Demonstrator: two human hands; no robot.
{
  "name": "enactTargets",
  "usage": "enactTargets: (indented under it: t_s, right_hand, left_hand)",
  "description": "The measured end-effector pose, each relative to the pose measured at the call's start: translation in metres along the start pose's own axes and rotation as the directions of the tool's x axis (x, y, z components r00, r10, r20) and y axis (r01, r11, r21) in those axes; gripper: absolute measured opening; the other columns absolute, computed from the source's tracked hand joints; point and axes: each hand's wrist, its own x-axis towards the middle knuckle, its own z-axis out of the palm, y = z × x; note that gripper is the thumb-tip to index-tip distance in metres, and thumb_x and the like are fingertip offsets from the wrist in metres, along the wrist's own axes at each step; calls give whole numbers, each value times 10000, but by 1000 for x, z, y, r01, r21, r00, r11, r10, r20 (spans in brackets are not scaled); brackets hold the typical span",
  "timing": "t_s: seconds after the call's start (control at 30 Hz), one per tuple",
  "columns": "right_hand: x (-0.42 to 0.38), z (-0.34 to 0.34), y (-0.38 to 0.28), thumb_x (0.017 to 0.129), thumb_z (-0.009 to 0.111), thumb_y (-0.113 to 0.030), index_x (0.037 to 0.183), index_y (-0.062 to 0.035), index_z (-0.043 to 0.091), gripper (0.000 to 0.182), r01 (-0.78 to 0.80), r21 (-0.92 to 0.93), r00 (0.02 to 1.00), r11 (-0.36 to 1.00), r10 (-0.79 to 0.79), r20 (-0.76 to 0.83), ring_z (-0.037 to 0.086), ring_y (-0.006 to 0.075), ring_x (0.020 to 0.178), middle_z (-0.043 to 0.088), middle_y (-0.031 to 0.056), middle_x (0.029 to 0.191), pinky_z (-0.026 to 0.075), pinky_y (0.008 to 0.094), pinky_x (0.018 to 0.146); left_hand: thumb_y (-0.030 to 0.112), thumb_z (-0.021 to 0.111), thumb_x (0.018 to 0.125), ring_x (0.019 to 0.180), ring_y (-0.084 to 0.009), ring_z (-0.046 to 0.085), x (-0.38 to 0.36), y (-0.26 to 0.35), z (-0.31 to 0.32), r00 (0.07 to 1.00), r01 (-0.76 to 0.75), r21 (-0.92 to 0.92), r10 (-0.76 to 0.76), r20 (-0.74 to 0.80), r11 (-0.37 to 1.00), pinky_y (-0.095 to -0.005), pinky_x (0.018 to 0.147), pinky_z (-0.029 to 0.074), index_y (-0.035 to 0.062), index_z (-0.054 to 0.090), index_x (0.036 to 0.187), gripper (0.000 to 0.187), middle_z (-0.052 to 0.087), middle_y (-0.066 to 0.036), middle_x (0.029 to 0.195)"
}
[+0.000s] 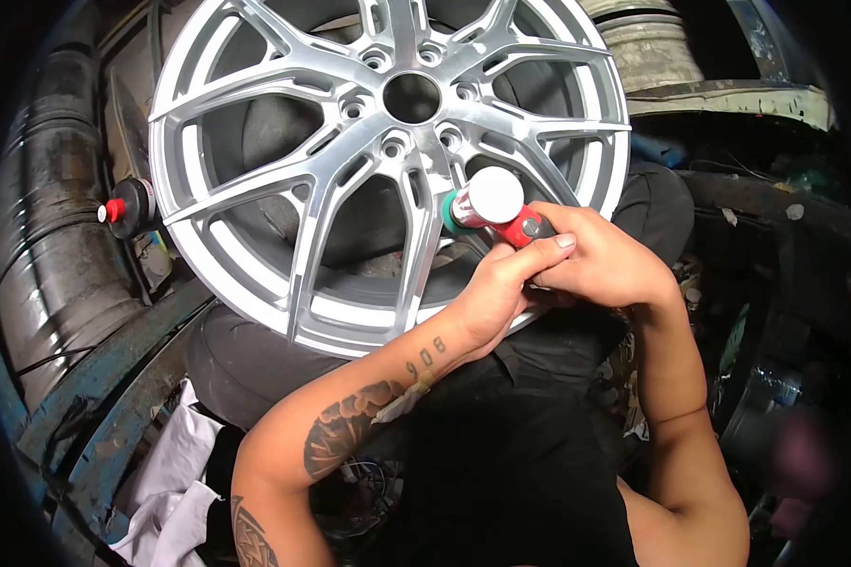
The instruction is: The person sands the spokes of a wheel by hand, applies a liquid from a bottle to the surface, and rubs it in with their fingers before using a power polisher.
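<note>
A silver multi-spoke wheel rim (pixel 326 175) lies face up across the person's thighs. Both hands grip a small red handheld polisher (pixel 512 224) with a round white-topped head and a green pad. The pad sits at a lower spoke, just below the hub hole; whether it presses on the metal cannot be made out. My right hand (pixel 603 257) is wrapped round the polisher's body from the right. My left hand (pixel 503 291) closes on it from below, its thumb overlapping the right hand. Most of the handle is hidden by the fingers.
A dark bottle (pixel 140 206) with a red and white cap is left of the rim. Large metal cylinders (pixel 52 217) stand behind it. White cloth (pixel 175 491) lies at lower left beside a blue metal frame (pixel 113 397). Another pale cylinder (pixel 648 47) is at upper right.
</note>
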Motion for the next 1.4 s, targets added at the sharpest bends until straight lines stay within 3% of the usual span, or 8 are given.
enactTargets:
  t_s: [0.1, 0.2, 0.47, 0.73, 1.03, 1.17, 1.27, 1.4]
  right_hand:
    - [-11, -3, 16, 852, 701, -112, 1132, 46, 615, 333, 94, 66, 995, 993, -96, 29, 669, 166, 828, 720, 130, 906, 548, 336, 763]
    - [-23, -6, 7, 865, 683, -98, 1180, 41, 613, 352, -47, 131, 994, 990, 34, 100, 660, 155, 869, 723, 118, 940, 544, 332, 802]
    - [9, -1, -4, 894, 692, -68, 1139, 25, 632, 269, -34, 256, 998, 966, 18, 66, 618, 96, 720, 682, 58, 865, 516, 282, 618]
    - [-17, 1, 18, 906, 659, -48, 1200, 24, 609, 307, -65, 284, 996, 956, 45, 75, 614, 94, 705, 673, 50, 864, 504, 277, 610]
    - [-37, 6, 9, 817, 741, -52, 1175, 27, 623, 385, 0, 1, 1000, 1000, 0, 11, 636, 130, 781, 695, 101, 894, 535, 326, 702]
    - [-12, 9, 12, 812, 701, -36, 1146, 33, 620, 351, -44, 122, 998, 992, 48, -33, 631, 133, 815, 697, 101, 898, 530, 325, 742]
    - [-16, 10, 16, 810, 699, -31, 1165, 27, 619, 368, 93, 71, 994, 993, -89, -65, 620, 124, 789, 689, 92, 888, 520, 320, 711]
    - [-40, 9, 26, 816, 758, -64, 1215, 24, 619, 432, 18, 20, 1000, 1000, -18, 12, 648, 153, 816, 705, 122, 911, 530, 316, 755]
  left_hand:
    - [358, 600, 1050, 1074, -202, 664, 1, -8, 7, 998, 61, 16, -61, -3, 998, -390, 927, 560, 32, 582, 1282, 400, 667, -112, 1175]
    - [395, 601, 1053, 1093, -208, 663, 1, -13, 4, 988, 132, 74, -137, 70, 988, -392, 927, 566, 35, 591, 1291, 432, 667, -121, 1207]
    - [376, 566, 1058, 997, -205, 682, 2, 10, -3, 997, -46, 96, 52, -53, 994, -394, 874, 568, 43, 587, 1233, 377, 673, -106, 1133]
    - [377, 626, 1022, 1012, -194, 669, 6, -9, -2, 992, 100, 131, -109, 60, 986, -363, 885, 551, 51, 593, 1255, 402, 672, -95, 1136]
    - [376, 631, 998, 1156, -170, 611, -7, -18, 4, 974, 202, 147, -214, 73, 968, -409, 958, 522, 80, 579, 1322, 443, 633, -75, 1260]
    - [340, 637, 972, 937, -169, 683, 5, -5, -10, 995, 93, 171, -99, 26, 981, -317, 869, 539, 19, 638, 1173, 378, 697, -92, 1026]
    - [362, 632, 979, 940, -165, 682, 4, -10, -6, 996, 82, 185, -88, 20, 979, -315, 869, 537, 30, 628, 1197, 397, 697, -90, 1052]
    - [465, 649, 974, 1222, -168, 586, -9, -18, 6, 973, 198, 240, -221, 73, 950, -377, 970, 507, 65, 598, 1343, 546, 625, -71, 1304]
